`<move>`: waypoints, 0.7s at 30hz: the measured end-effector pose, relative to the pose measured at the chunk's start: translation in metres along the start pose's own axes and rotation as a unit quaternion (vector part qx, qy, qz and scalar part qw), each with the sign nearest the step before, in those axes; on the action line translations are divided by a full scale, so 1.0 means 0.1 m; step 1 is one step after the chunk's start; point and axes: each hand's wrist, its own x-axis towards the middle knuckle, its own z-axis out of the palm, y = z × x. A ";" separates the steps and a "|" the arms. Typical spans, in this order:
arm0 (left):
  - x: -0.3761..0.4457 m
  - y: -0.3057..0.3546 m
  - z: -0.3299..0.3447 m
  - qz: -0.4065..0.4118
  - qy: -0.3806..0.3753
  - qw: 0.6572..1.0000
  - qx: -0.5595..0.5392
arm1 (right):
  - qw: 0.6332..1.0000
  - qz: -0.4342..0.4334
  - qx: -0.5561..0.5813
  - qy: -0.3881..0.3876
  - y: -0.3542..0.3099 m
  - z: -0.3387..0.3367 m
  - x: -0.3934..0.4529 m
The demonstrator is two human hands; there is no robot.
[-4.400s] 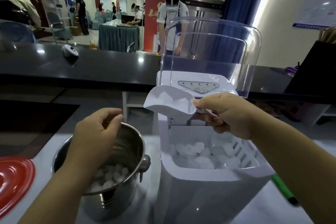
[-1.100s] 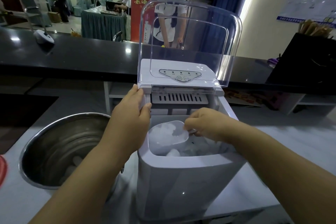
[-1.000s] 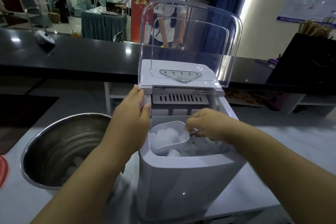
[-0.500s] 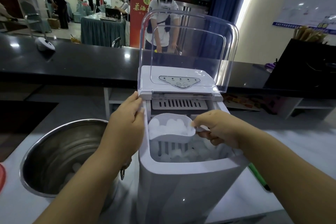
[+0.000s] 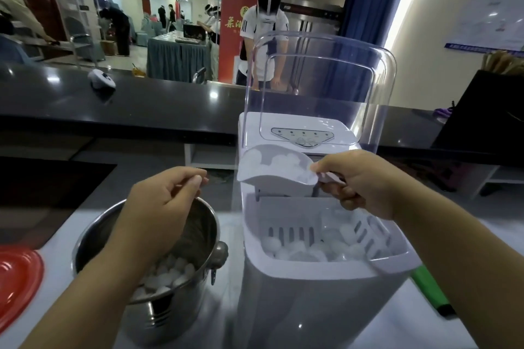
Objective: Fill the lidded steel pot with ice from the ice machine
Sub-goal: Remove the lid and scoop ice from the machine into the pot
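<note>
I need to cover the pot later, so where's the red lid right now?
In the head view the red lid lies on the white counter at the far left edge, left of the steel pot, partly cut off.

My feed is bright and even: ceiling spots glare on the black counter [image 5: 170,105], a window strip [image 5: 408,8] blows out, edges bow outward, and the nearest forearms look perhaps slightly smeared.

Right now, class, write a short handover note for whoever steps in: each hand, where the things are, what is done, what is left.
Right hand: grip on the handle of the scoop, loaded with ice, held above the ice machine.
Left hand: loosely curled over the pot, holding nothing.
Done: pot partly filled; machine cover is up.
Left: tip this scoop into the pot, keep scooping, then fit the red lid lying to the pot's left.
</note>
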 end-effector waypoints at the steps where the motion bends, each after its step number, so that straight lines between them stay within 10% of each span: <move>1: -0.01 -0.04 -0.06 -0.004 0.010 1.000 0.011 | 1.000 -0.003 -0.005 0.000 -0.05 0.06 0.01; 12: -0.15 -0.63 -0.57 -0.003 0.040 0.986 0.162 | 0.974 -0.123 -0.189 0.009 -0.30 0.77 0.29; 21: -0.17 -0.90 -0.64 -0.046 0.009 0.985 0.163 | 0.857 -0.222 -0.464 0.039 -0.34 1.09 0.31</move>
